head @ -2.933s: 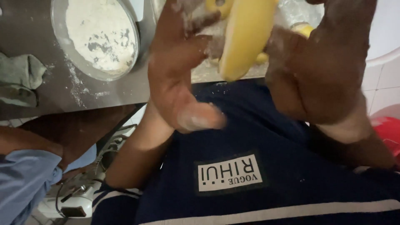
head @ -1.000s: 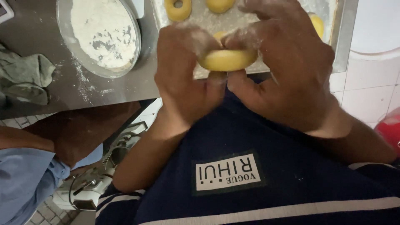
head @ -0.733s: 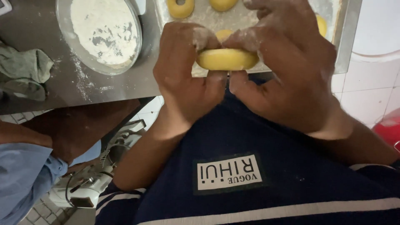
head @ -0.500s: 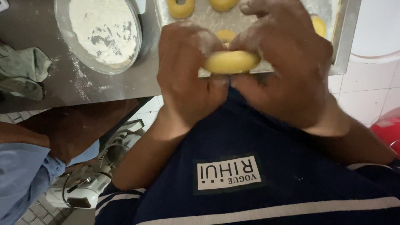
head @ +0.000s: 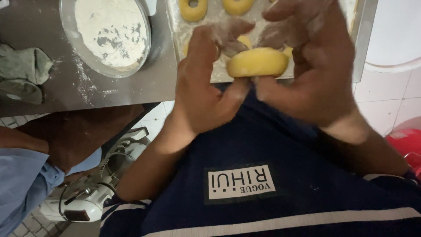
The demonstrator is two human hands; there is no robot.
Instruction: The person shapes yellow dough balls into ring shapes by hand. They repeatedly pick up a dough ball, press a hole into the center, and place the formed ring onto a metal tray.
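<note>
Your left hand (head: 206,87) and right hand (head: 313,70) are both closed on one piece of yellow dough (head: 257,62), held between them in the air over the near edge of the tabletop (head: 127,90). Each thumb presses up under the dough, while the floured fingers (head: 228,33) curl over its top from either side. The dough looks like a thick, rounded ring seen edge-on; whether its middle is open you cannot tell from here.

Just behind your hands, a floured metal tray (head: 364,39) sits at the tabletop's near edge, with dough rings (head: 193,8) lying toward its far side. To the left of the tray stands a round bowl of flour (head: 109,30), with loose flour scattered on the steel beside it. A crumpled green cloth (head: 24,74) lies at the left edge of the tabletop. Below that edge, a white appliance (head: 83,202) sits on the floor, beside another person's blue sleeve (head: 22,184).
</note>
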